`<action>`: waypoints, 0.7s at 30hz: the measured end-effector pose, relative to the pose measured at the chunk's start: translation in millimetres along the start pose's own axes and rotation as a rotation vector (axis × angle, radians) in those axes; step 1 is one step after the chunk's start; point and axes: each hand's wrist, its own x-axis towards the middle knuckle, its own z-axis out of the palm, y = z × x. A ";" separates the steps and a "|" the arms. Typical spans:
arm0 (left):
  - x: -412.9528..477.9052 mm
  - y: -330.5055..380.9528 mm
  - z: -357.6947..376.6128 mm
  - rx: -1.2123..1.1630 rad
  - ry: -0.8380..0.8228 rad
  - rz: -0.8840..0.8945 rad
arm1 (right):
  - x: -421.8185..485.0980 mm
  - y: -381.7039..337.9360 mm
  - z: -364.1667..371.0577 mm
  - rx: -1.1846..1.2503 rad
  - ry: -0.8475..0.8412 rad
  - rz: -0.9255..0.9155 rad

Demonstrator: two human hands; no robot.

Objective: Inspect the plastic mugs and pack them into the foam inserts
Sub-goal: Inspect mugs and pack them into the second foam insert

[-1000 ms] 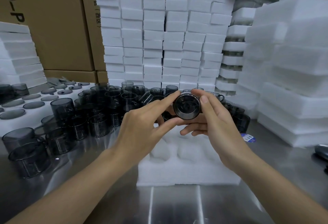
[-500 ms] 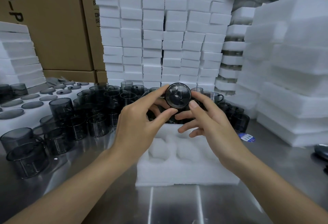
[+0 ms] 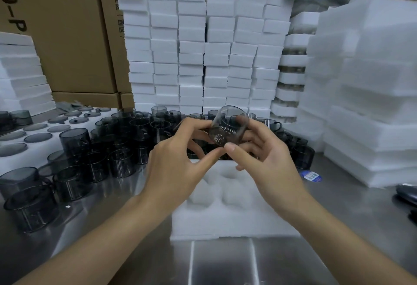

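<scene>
We are inspecting, our left hand (image 3: 178, 167) and right hand (image 3: 267, 164) together pinching one dark mug (image 3: 228, 127), tilted above the foam insert (image 3: 225, 223) on the table (image 3: 221, 262); next, we judge, it needs lowering into a pocket.

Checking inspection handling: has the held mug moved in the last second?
Yes. The mug rose slightly from the foam insert below it and turned, so its side now faces the camera.

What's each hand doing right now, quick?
Left hand: holds the smoky grey see-through plastic mug, fingers curled round its left side.
Right hand: holds the same mug, thumb at its lower edge.
</scene>
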 end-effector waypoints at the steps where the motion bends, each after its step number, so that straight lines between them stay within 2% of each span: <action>1: 0.4 -0.7 -0.3 0.031 -0.008 0.006 | -0.1 1.5 0.0 -0.043 0.027 -0.022; 5: 3.5 -5.5 -2.5 0.109 -0.016 0.019 | 0.2 5.5 -5.6 -0.245 0.115 -0.102; 9: 4.2 -7.9 -4.6 0.183 -0.038 0.110 | -0.9 7.0 -8.6 -0.522 0.101 -0.249; 12: 4.3 -10.0 -3.8 0.215 -0.046 0.143 | -0.4 8.3 -12.0 -0.611 0.097 -0.326; 15: 5.1 -11.1 -3.4 0.142 -0.080 0.082 | 1.3 9.5 -15.0 -0.621 0.075 -0.344; 21: 7.5 -7.0 -4.6 -0.227 -0.157 -0.087 | 6.3 7.0 -19.6 -0.602 0.041 -0.298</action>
